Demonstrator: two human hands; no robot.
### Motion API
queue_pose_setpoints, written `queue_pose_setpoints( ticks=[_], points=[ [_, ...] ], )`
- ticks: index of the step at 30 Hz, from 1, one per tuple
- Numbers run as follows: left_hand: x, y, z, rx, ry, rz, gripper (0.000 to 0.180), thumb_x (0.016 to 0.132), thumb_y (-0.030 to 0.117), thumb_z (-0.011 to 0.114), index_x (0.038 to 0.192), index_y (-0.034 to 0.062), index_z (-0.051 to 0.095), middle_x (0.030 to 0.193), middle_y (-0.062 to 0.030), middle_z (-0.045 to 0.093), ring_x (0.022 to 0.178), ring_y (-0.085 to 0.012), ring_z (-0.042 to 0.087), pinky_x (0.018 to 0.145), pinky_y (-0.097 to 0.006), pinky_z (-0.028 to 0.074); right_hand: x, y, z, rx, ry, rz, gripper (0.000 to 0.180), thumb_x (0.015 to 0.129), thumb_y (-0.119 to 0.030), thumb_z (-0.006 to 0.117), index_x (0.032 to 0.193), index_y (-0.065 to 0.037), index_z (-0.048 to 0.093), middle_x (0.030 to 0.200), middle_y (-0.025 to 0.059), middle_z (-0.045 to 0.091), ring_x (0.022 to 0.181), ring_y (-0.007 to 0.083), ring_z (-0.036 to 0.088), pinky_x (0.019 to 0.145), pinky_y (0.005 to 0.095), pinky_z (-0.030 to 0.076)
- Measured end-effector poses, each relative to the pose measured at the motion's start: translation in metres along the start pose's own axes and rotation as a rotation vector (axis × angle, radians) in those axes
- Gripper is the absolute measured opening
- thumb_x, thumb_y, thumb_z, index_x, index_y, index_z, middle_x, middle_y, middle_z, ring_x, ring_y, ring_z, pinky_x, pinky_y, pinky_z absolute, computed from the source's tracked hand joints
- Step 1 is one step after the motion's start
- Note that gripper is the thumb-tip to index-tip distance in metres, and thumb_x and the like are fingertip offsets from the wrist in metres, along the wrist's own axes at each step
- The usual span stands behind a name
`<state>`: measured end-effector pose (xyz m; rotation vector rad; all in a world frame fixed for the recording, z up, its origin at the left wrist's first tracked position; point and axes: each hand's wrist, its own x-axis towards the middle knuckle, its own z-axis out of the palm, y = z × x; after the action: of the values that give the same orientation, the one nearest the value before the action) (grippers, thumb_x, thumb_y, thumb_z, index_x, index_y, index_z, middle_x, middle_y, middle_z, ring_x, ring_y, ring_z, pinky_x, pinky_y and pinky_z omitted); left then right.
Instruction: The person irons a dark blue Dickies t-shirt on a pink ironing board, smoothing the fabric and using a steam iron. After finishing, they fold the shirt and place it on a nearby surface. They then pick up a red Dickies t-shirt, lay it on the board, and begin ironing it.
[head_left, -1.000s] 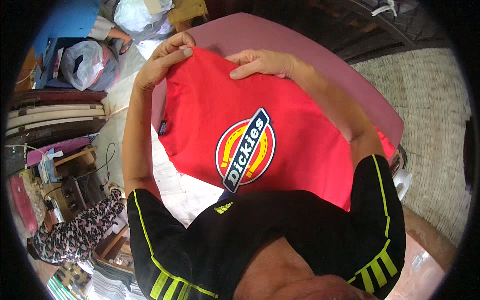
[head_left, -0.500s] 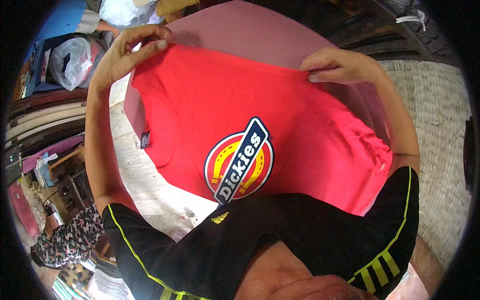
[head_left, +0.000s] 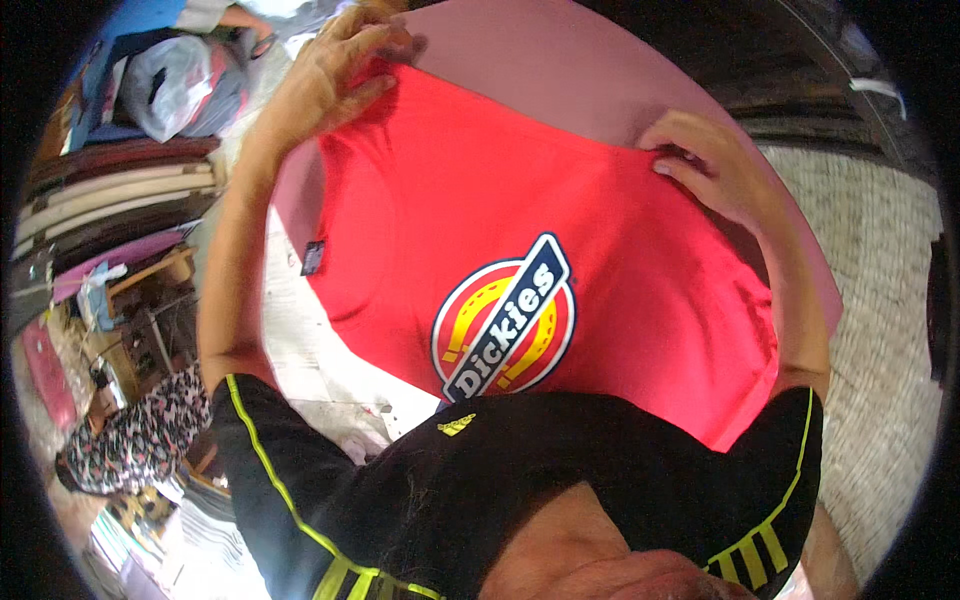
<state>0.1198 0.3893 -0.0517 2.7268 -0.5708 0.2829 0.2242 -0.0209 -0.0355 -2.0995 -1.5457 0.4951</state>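
Observation:
A red T-shirt (head_left: 600, 240) with a round yellow, red and blue emblem (head_left: 503, 318) lies spread flat on a pink board (head_left: 560, 70). My left hand (head_left: 330, 75) presses the shirt's far left corner, fingers bent over the fabric edge. At the far right edge my right hand (head_left: 705, 165) pinches the fabric. A small dark tag (head_left: 313, 257) sticks out of the shirt's left side. My black top with yellow-green stripes (head_left: 520, 480) hides the shirt's near part.
A white plastic bag (head_left: 170, 85) lies on blue and grey bundles at the upper left. Stacked boards (head_left: 120, 200) sit at the left. A person in flowered clothing (head_left: 130, 440) sits at the lower left. A woven mat (head_left: 880, 330) covers the right.
Both hands have moved apart along the shirt's far edge, the left one to the left, the right one to the right. The shirt now lies wider and flatter.

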Motion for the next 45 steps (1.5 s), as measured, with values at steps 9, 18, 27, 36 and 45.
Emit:
queue_pose_setpoints(
  ticks=[9,18,27,36,45],
  points=[
    [-0.074,0.088,0.029,0.206,0.393,-0.668,0.032,0.092,0.027,0.064,0.103,-0.0004,0.053,0.093,-0.0218,0.056,0.085,-0.0414,0.056,0.075,-0.046,0.047,-0.016,-0.021,0.012,0.086,0.207,0.177,0.013,0.087,-0.007,0.061,0.099,-0.003,0.063,0.100,0.0125,0.063,0.097,0.0305,0.061,0.087,0.0373,0.049],
    [-0.081,0.056,0.032,-0.075,0.439,-0.703,0.011,0.090,0.006,0.057,0.099,0.0009,0.058,0.093,-0.0199,0.059,0.087,-0.0385,0.058,0.078,-0.044,0.047,-0.024,-0.013,0.019,0.051,0.332,0.071,0.014,0.087,-0.002,0.059,0.098,-0.002,0.067,0.099,0.0122,0.064,0.094,0.0286,0.062,0.083,0.0362,0.050],
    [-0.028,0.061,0.045,0.326,0.353,-0.535,0.032,0.089,0.036,0.064,0.093,0.0043,0.060,0.097,-0.0157,0.059,0.095,-0.0346,0.056,0.079,-0.049,0.044,-0.027,-0.039,0.043,-0.157,0.611,0.240,0.015,0.083,-0.010,0.070,0.094,-0.001,0.066,0.091,0.0118,0.064,0.084,0.0257,0.063,0.072,0.0344,0.052],
    [-0.031,0.041,0.053,0.073,0.471,-0.541,0.025,0.093,0.031,0.062,0.091,0.0073,0.054,0.073,-0.0168,0.062,0.070,-0.0402,0.061,0.060,-0.049,0.045,-0.031,-0.039,0.064,0.020,0.753,0.472,0.016,0.084,-0.018,0.070,0.088,-0.004,0.065,0.080,0.0134,0.061,0.074,0.0303,0.061,0.065,0.0400,0.048],
    [-0.004,0.086,0.044,0.394,0.596,-0.410,0.032,0.088,0.027,0.065,0.112,0.0065,0.057,0.115,-0.0181,0.058,0.111,-0.0348,0.055,0.089,-0.054,0.040,-0.031,-0.023,0.074,-0.136,0.814,0.359,0.018,0.084,-0.020,0.071,0.090,-0.004,0.066,0.078,0.0099,0.060,0.066,0.0242,0.059,0.060,0.0354,0.047]
  ],
)
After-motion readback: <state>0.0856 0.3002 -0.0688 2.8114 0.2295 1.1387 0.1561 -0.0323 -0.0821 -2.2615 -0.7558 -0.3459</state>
